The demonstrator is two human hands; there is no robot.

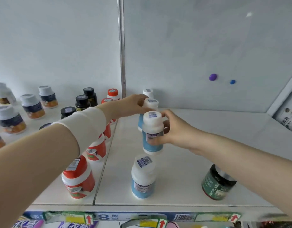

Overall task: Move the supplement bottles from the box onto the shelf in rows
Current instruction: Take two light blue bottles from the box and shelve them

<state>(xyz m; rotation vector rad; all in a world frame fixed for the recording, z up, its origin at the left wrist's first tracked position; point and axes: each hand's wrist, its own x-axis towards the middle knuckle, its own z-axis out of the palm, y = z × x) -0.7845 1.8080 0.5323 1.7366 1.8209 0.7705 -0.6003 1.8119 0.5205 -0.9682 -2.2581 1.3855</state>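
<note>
I am lowering a blue-labelled bottle into its row with my right hand.

My right hand [173, 129] is gripping the upright blue-labelled bottle [152, 137] round its body, just behind the front bottle [142, 178]. My left hand [133, 104], reaching farther in, is pinching the cap of the next bottle [151, 102]. The row is running straight away from me along the white shelf [199, 145], with red bottles [79, 176] lining up to the left and a green jar [217, 183] standing well apart to the right.
</note>
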